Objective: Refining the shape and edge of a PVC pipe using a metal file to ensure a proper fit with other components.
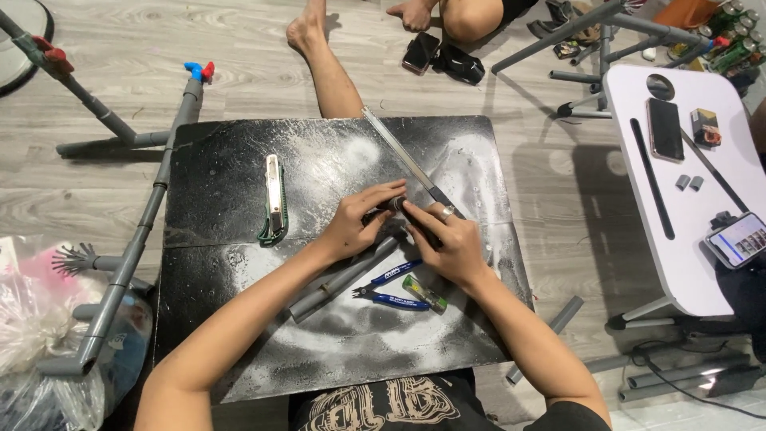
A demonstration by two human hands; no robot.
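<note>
Left hand (351, 227): fingers closed on the small dark fitting (392, 204).
Right hand (451, 239): fingertips pinched on the same fitting from 3 o'clock.
Fitting: between both hands, mid black mat (223, 335).
Blue-handled pliers (391, 287): 6 o'clock, just beside.
Utility knife (274, 199): 9 o'clock, apart.

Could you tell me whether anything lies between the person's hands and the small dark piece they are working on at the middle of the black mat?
Nothing visible does: the left hand and right hand already meet on the small dark piece.
</note>
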